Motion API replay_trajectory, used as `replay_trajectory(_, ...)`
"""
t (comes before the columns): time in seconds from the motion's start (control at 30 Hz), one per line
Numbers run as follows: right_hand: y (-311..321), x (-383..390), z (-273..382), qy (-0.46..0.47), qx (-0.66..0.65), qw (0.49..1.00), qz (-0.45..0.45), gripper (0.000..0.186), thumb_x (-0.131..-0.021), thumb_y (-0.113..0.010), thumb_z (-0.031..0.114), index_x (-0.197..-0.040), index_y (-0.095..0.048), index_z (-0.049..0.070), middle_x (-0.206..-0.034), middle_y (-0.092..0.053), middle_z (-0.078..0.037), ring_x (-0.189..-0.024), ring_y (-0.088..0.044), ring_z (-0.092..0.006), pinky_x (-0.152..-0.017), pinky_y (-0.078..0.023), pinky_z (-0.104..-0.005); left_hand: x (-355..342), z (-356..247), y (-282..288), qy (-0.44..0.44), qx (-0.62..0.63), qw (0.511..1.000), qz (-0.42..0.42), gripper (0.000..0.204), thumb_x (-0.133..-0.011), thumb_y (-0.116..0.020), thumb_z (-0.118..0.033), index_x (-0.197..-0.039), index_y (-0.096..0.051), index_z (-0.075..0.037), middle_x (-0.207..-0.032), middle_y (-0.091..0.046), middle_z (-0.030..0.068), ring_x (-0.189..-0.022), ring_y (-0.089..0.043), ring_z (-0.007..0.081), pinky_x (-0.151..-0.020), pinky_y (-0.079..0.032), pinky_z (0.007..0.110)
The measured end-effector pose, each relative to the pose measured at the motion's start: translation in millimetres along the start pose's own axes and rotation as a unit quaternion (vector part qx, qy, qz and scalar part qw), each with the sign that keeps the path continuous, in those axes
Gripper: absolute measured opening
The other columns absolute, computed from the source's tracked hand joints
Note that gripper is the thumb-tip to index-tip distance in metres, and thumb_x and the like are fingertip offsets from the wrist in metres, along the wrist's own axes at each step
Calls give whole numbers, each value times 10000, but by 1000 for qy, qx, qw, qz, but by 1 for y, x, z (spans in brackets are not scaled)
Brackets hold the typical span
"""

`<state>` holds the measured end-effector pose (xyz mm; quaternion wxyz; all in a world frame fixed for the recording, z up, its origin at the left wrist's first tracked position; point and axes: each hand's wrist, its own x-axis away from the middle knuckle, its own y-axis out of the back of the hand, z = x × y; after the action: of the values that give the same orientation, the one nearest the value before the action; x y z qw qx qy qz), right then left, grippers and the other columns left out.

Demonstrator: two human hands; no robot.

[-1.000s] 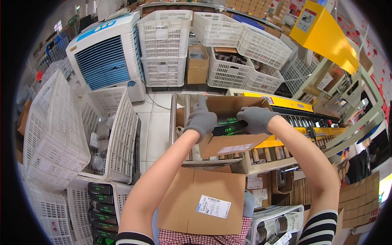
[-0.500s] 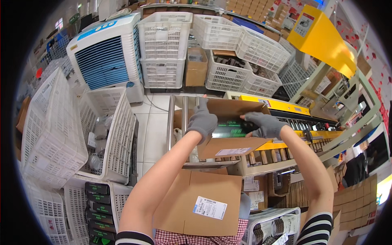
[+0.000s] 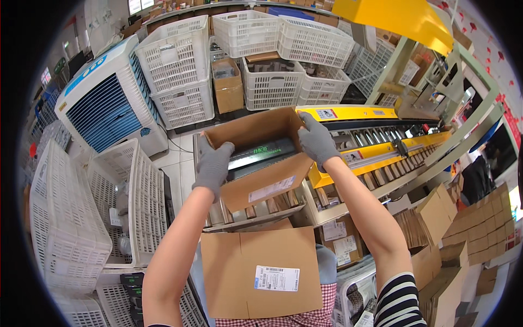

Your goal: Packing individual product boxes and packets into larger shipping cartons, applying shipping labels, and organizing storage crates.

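An open brown cardboard box (image 3: 234, 197) with a white label on its near side sits on the roller conveyor, slightly tilted. Inside it lie dark boxes with green print (image 3: 261, 153). My left hand (image 3: 213, 166), in a grey glove, grips the box's left edge, its thumb over the rim. My right hand (image 3: 317, 140), gloved alike, is closed around the right upper edge, fingers partly hidden behind the cardboard. Below, a flat piece of cardboard (image 3: 223, 272) with a white label (image 3: 277, 279) lies across my lap over a red checked cloth.
A yellow-railed roller conveyor (image 3: 381, 150) runs off to the right under a yellow machine head (image 3: 397, 22). White plastic crates (image 3: 174, 54) stack up behind, with more crates (image 3: 65, 212) at left. A blue-and-white air cooler (image 3: 106, 109) stands back left. Cartons (image 3: 436, 218) lean at lower right.
Both hands have moved from the inside of the box to its left and right edges. The dark boxes now lie lower inside. My view has turned rightward.
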<state>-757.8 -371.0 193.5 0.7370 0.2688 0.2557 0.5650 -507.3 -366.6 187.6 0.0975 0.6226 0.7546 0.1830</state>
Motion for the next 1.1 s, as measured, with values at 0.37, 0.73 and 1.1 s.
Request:
replay_trajectory(0.37,2,-12,3,44,23,998,-35,395,-862,-470,187,-1237,-554,95,-990,-636,-192,-895,-611,-304,-804,-466,-380,-7,9,-31,-61,-122,990,-33,978,-799,-610,-427,-1464,27,-98,-1365,-370,276,-1211,-444,439,-999,-385,434)
replay_trajectory(0.73,18,-29,-18,11,-210,976,52,377,-885,-462,121,-1230,-555,2,-845,-637,-64,-705,-567,-123,-668,-468,-264,-35,-14,-21,-37,146,985,-85,437,-813,-522,-257,-1226,-512,-115,-886,-596,96,-801,-550,189,-758,-449,338)
replay_trajectory(1.1,42,-67,-61,60,-96,993,-19,297,-900,-455,131,-1166,-583,93,-683,-556,-71,-609,-545,-164,-594,-457,-317,-67,-14,-77,-112,218,968,-48,619,-826,-573,-405,-1357,-415,-126,-1074,-595,159,-989,-552,273,-856,-425,368)
